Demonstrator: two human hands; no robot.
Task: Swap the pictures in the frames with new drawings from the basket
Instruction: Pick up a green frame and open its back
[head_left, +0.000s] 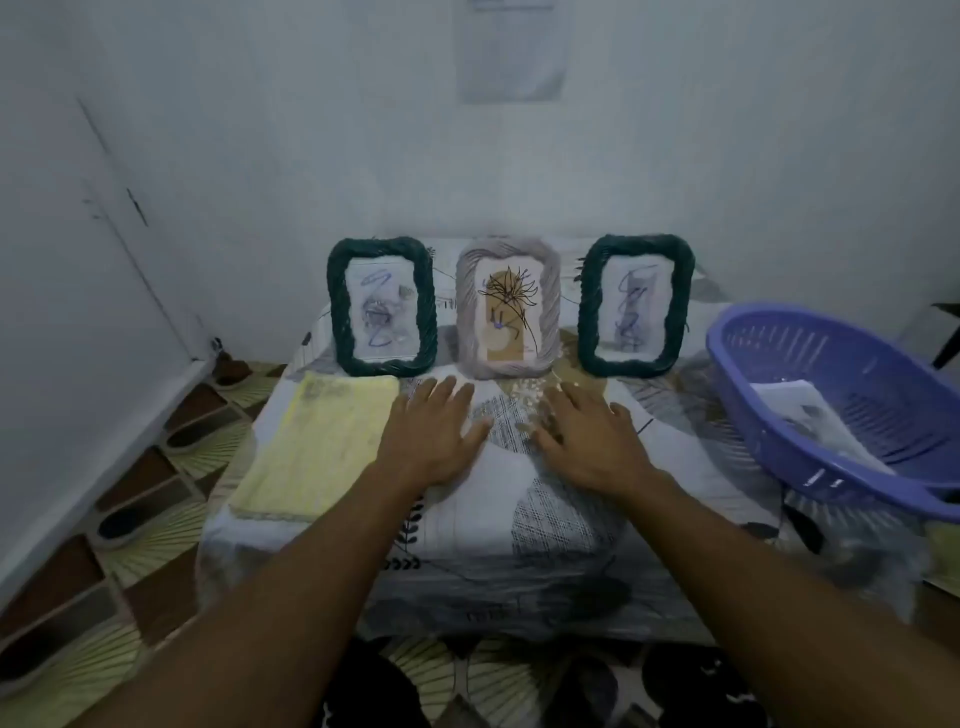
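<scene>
Three picture frames stand upright at the back of the table. The left dark green frame and the right dark green frame each hold a blue scribble drawing. Between them, the grey frame shows a flower picture on tan paper. A purple plastic basket at the right holds white paper drawings. My left hand and my right hand lie flat on the tablecloth just in front of the grey frame, fingers straight, holding nothing.
A yellow cloth lies on the table's left side. The table wears a patterned grey and white cover and stands against a white wall. Patterned floor tiles show at the left and below. A dark object stands behind the basket at far right.
</scene>
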